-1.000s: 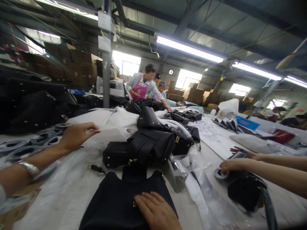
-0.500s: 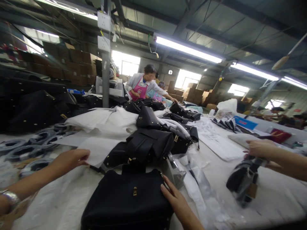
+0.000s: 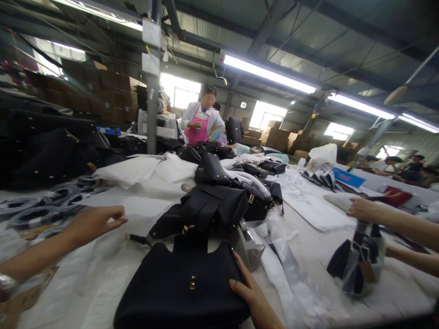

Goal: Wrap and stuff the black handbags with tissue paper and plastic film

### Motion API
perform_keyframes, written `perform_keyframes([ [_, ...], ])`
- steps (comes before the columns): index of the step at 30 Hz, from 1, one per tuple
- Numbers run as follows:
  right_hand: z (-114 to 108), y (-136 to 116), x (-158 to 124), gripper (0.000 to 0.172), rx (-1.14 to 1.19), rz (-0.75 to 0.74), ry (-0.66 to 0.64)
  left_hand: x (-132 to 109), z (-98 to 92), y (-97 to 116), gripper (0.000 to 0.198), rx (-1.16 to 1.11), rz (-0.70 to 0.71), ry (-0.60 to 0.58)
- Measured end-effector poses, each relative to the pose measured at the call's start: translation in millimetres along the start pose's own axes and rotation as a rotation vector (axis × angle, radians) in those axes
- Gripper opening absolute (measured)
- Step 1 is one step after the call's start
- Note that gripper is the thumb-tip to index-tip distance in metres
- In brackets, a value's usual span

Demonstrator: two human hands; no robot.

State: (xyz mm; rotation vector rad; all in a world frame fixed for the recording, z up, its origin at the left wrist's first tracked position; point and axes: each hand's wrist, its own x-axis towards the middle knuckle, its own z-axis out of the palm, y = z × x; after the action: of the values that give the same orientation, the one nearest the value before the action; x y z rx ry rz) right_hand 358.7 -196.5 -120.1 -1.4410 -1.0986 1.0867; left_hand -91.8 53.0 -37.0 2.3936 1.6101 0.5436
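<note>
A black handbag (image 3: 178,288) with a small gold clasp lies on the white-covered table right in front of me. My right hand (image 3: 250,292) grips its right edge, fingers pressed along the side. My left hand (image 3: 94,221) hovers to the left with its fingers pinched on the edge of a thin white paper sheet (image 3: 137,208). Just beyond the handbag sits a heap of more black bags (image 3: 212,205).
A co-worker's hand (image 3: 363,209) at the right holds a black bag in clear plastic (image 3: 360,260). Plastic sleeves (image 3: 284,260) lie between us. Grey coiled straps (image 3: 41,210) lie at the left. A person in a pink apron (image 3: 200,123) stands beyond a grey pillar (image 3: 152,91).
My left hand drew the white sheet toward me. My right hand shifted from the top of the handbag to its right edge. The co-worker lifted the wrapped bag upright.
</note>
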Motion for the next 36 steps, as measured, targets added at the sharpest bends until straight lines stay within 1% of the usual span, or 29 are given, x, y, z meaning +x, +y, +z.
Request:
perform_keyframes([
  [3, -0.8, 0.2, -7.1, 0.078, -0.051, -0.039, 0.006, -3.7, 7.4, 4.6, 0.041, 0.019, -0.025, 0.009],
  [6, -1.8, 1.0, -11.2, 0.078, -0.108, -0.059, 0.023, 0.9, 3.2, 10.6, 0.043, -0.028, -0.005, 0.019],
  [8, -3.3, 2.6, -12.5, 0.076, -0.129, -0.081, 0.007, 7.7, -8.8, 15.5, 0.048, -0.067, -0.043, 0.094],
  [11, -6.0, 8.8, -13.4, 0.074, -0.15, -0.129, -0.008, 18.8, -36.3, 24.4, 0.061, -0.129, -0.206, 0.268],
  [13, -5.9, 17.0, -14.3, 0.073, -0.157, -0.164, 0.02, 24.1, -54.6, 32.2, 0.065, -0.185, -0.296, 0.375],
  [16, 0.3, 32.5, -17.9, 0.073, -0.161, -0.222, 0.076, 27.5, -73.0, 47.3, 0.061, -0.286, -0.344, 0.515],
  [18, 6.0, 37.0, -22.8, 0.072, -0.162, -0.259, 0.096, 28.5, -78.1, 59.0, 0.057, -0.347, -0.349, 0.549],
  [19, 7.1, 34.6, -25.8, 0.071, -0.168, -0.274, 0.099, 29.2, -78.9, 64.9, 0.055, -0.381, -0.35, 0.548],
  [21, 0.0, 16.5, -31.0, 0.069, -0.219, -0.302, 0.09, 31.7, -78.5, 76.4, 0.053, -0.47, -0.361, 0.551],
  [22, -10.1, 0.4, -32.5, 0.068, -0.255, -0.314, 0.087, 33.4, -78.0, 81.8, 0.054, -0.53, -0.368, 0.56],
  [23, -25.2, -20.0, -32.6, 0.068, -0.322, -0.33, 0.076, 35.3, -77.5, 86.9, 0.056, -0.598, -0.375, 0.573],
  [25, -67.9, -68.7, -28.4, 0.069, -0.335, -0.37, 0.165, 38.3, -77.7, 97.1, 0.061, -0.734, -0.372, 0.59],
  [27, -117.4, -117.7, -19.6, 0.063, -0.335, -0.409, 0.269, 38.4, -79.7, 107.7, 0.058, -0.833, -0.353, 0.593],
  [29, -158.1, -153.7, -9.8, 0.054, -0.336, -0.442, 0.351, 34.8, -82.7, 119.1, 0.049, -0.883, -0.332, 0.59],
  [30, -171.1, -163.6, -5.9, 0.054, -0.341, -0.45, 0.375, 32.2, -83.9, 124.7, 0.045, -0.894, -0.324, 0.583],
  [31, -178.0, -167.3, -3.1, 0.054, -0.352, -0.448, 0.384, 29.4, -84.5, 130.1, 0.043, -0.899, -0.317, 0.569],
  [32, -178.7, -164.9, -1.5, 0.053, -0.366, -0.439, 0.379, 26.9, -84.4, 134.8, 0.042, -0.904, -0.313, 0.544],
  [33, -173.9, -157.1, -1.3, 0.053, -0.383, -0.423, 0.362, 25.0, -83.3, 138.5, 0.043, -0.915, -0.319, 0.515],
  [35, -151.9, -129.7, -4.4, 0.056, -0.419, -0.381, 0.305, 23.9, -78.0, 141.8, 0.045, -0.964, -0.373, 0.482],
  [36, -137.5, -113.1, -7.2, 0.046, -0.431, -0.359, 0.279, 24.7, -73.9, 140.8, 0.044, -0.999, -0.409, 0.474],
])
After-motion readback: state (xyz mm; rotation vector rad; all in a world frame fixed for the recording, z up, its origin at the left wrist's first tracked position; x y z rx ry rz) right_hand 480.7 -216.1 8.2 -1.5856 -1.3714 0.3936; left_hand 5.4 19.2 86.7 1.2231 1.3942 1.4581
